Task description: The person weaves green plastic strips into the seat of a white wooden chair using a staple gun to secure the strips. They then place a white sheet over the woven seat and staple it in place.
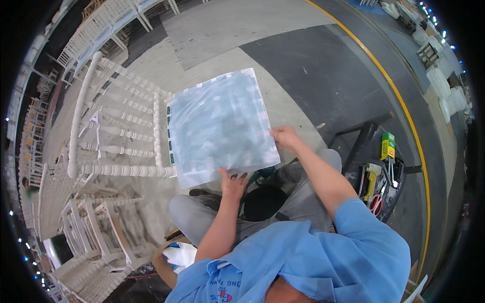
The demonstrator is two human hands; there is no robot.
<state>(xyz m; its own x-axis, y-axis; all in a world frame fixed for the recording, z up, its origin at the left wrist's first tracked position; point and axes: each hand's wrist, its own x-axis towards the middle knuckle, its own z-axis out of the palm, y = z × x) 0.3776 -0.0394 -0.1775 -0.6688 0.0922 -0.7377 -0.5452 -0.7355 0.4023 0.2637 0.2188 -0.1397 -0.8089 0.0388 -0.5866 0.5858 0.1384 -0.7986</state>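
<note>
A white turned-wood chair [124, 170] stands in front of me, its spindled back to the left. Over its seat lies a pale, translucent blue-white sheet [217, 121] with whitish edges, and small dark green patches show along the side next to the chair back. My right hand [285, 139] is closed, pinching the sheet's right edge. At the near edge my left hand [233, 187] is open, thumb up against the sheet and fingers spread. Those fingertips are partly hidden under the edge.
A black stand [386, 202] at my right holds a green-yellow box [388, 146], a yellow-handled tool [373, 179] and red-handled scissors [376, 204]. More white chairs [101, 227] crowd the left. A yellow line [404, 108] runs along the floor. A container with white material [181, 255] sits by my left side.
</note>
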